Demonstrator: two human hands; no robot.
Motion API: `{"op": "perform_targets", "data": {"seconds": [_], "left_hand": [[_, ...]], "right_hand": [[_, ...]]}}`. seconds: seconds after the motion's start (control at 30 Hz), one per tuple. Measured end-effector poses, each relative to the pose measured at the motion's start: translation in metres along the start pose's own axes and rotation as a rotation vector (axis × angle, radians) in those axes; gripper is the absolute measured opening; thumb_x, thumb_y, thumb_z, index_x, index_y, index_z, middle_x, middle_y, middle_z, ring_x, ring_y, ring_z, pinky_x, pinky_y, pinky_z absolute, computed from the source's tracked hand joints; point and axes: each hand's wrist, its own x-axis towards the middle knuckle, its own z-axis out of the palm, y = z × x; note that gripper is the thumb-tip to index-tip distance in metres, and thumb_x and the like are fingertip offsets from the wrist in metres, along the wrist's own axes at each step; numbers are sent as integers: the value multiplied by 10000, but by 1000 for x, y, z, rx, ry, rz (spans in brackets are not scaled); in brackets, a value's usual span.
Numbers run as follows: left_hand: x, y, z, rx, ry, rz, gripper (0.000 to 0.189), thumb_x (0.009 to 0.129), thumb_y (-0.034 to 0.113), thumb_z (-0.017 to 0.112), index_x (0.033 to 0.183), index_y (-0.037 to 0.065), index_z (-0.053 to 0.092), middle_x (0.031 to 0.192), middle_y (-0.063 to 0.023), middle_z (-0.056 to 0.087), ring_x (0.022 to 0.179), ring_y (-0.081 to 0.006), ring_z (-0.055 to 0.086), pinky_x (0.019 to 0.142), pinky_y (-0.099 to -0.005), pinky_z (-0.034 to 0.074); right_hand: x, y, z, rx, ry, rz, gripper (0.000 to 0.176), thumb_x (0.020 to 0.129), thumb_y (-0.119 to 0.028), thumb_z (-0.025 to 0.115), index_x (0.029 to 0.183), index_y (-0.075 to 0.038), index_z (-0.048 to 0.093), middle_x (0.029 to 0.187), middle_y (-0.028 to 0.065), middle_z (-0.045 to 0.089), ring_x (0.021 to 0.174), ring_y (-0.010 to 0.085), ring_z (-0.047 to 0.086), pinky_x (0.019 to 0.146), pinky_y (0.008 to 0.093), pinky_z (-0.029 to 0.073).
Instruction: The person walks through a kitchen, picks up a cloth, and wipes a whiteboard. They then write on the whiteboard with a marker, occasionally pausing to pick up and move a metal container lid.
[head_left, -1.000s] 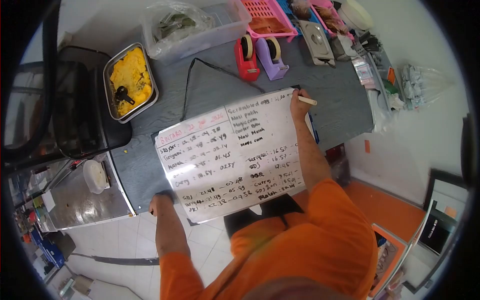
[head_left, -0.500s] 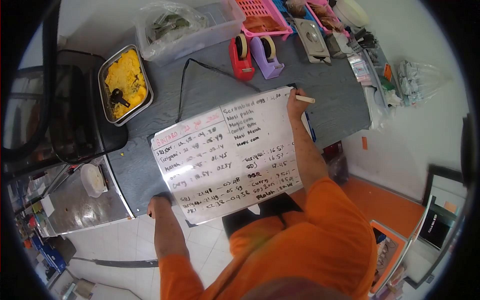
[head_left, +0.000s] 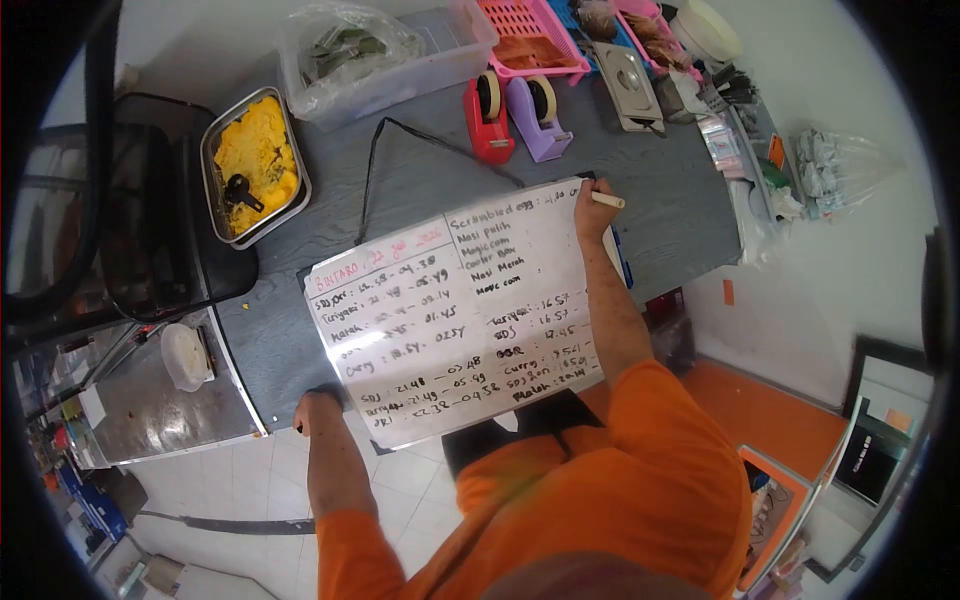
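Note:
A whiteboard (head_left: 420, 330) with handwritten names and times, mostly in black with a red heading, lies slanted on the grey table, its near edge reaching past the table edge. At its upper right corner, my right hand (head_left: 594, 215) grips a pale marker (head_left: 609, 200) beside the "Scrambled egg" line. The marker's tip is hidden by the fingers. Down at the table's front edge, left of the board's lower corner, my left hand (head_left: 318, 411) rests with curled fingers. A small dark bit shows at those fingers, and I cannot tell what it is.
A metal tray of scrambled egg (head_left: 258, 150) with a black scoop (head_left: 242, 193) sits at the left. Behind are a clear plastic tub (head_left: 400, 85), red (head_left: 488, 125) and purple (head_left: 540, 120) tape dispensers, a pink basket (head_left: 530, 40) and a lidded steel container (head_left: 628, 85). A black strap (head_left: 440, 137) loops behind the board.
A fresh black mark has appeared after the time on the "Scrambled egg" line, beside my right hand. That hand has shifted slightly with the marker; my left hand stays put.

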Motion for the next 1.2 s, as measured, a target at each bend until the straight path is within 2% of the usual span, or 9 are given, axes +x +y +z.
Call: {"op": "perform_targets", "data": {"seconds": [0.27,0.5,0.57,0.6,0.7,0.9,0.97,1.07,1.2], "left_hand": [[-2,-1,-2,-17,12,-32,438,944,427,397,1114,73,591,1049,-120,649,940,-259,633,877,-408,488],[-15,1,-13,-34,27,-61,434,945,425,397,1109,72,591,1047,-122,648,940,-263,631,875,-411,487],[-20,3,-18,-40,32,-66,433,945,424,398,1107,72,591,1046,-122,648,940,-265,631,874,-411,487],[-24,3,-21,-42,34,-69,433,945,424,398,1106,72,591,1046,-122,648,940,-265,631,874,-411,487],[27,-1,20,-50,36,-84,431,945,423,398,1104,72,591,1045,-123,648,940,-267,630,873,-412,487],[30,-2,23,-63,47,-101,428,945,421,398,1099,72,592,1043,-125,647,940,-271,629,871,-414,486],[29,-1,25,-70,48,-107,427,945,420,398,1098,71,592,1043,-125,647,940,-273,629,871,-415,486],[24,0,16,-74,60,-113,425,945,419,399,1096,71,592,1042,-126,647,940,-275,628,870,-416,486],[17,0,10,-80,64,-124,423,945,418,399,1092,71,592,1040,-127,646,940,-277,628,869,-417,486]], "right_hand": [[0,-5,-3,54,63,59,233,812,-86,599,616,-19,492,541,103,540,485,207,531,484,353,402],[2,-18,-8,-4,5,116,184,811,-87,600,661,-1,538,589,110,578,516,199,557,504,343,422],[1,-16,-5,114,165,101,188,798,-88,600,646,0,535,572,120,574,506,219,557,505,356,424],[0,-15,-6,114,164,99,188,798,-88,600,646,0,535,572,120,574,506,219,557,505,356,424],[1,-12,-8,5,136,174,180,780,-83,600,634,4,540,561,125,571,497,231,554,505,365,426],[2,-1,-1,-90,62,79,200,777,-86,586,616,17,525,553,123,565,489,228,540,500,363,417],[3,-13,-6,90,158,262,228,776,-103,592,603,14,501,528,109,524,508,197,498,513,370,406],[4,-16,-5,56,75,193,221,774,-102,596,612,17,503,541,111,537,512,207,502,518,373,410],[5,-12,-5,12,104,177,215,780,-102,587,615,17,517,556,117,569,509,232,548,530,373,436]]}}
